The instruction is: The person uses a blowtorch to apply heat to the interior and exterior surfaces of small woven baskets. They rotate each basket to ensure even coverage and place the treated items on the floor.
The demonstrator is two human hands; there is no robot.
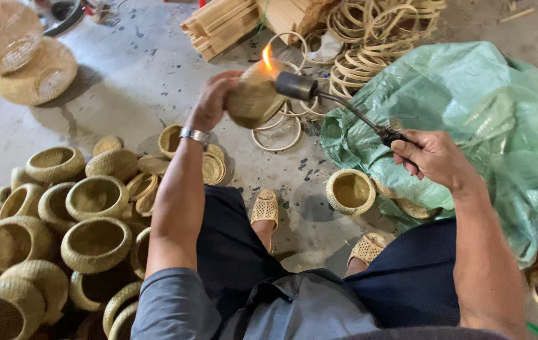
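- Biggest thing in view is the green plastic sack (470, 119), slumped on the concrete floor (130, 82) out at 3 o'clock from me, all crumpled.
- Then the heap of woven baskets (96, 242) down at 8 o'clock, mostly little round bowl shapes, mouths up, piled touching each other.
- Flat woven lids (33, 72) sit way out at 10 o'clock, well apart from the heap.
- Bundle of bamboo strips (218, 25) at 12, and a tangle of rattan rings (369, 38) at 1 o'clock just beside it.
- One lone basket (350, 192) stands on the floor at about 4 o'clock from the torch tip, right against the sack's edge, near my sandal (264, 209).
- My left hand (213, 101), watch on the wrist, has its grip clamped on a small round basket (253, 101), held up in the air around 12 o'clock.
- My right hand (432, 157) has its grip closed tight round the handle of a gas torch (338, 107); the nozzle points to 10 o'clock.
- The flame (267, 58) is licking the top of that held basket.
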